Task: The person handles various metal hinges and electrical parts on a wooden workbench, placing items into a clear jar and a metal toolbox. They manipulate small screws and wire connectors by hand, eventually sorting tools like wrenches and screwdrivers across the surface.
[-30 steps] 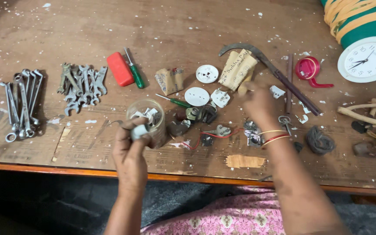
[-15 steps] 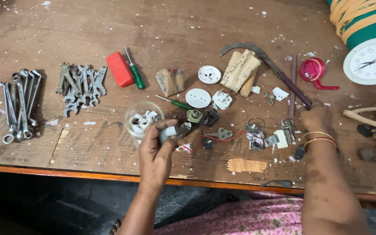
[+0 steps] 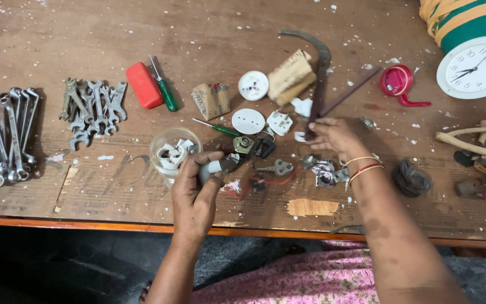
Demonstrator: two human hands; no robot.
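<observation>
Right hand [image 3: 333, 138] slid left since before, now resting open-fingered mid-frame on the sickle's handle [image 3: 315, 110]; left hand [image 3: 195, 188] grips a small white fitting [image 3: 214, 167] beside the glass bowl [image 3: 167, 147]; tabletop [image 3: 113, 197] edge close below, open room upper left.

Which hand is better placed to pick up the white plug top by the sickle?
Right. The right hand already rests beside the white plug top and sickle; the left hand is busy holding a small white part near the glass bowl.
</observation>
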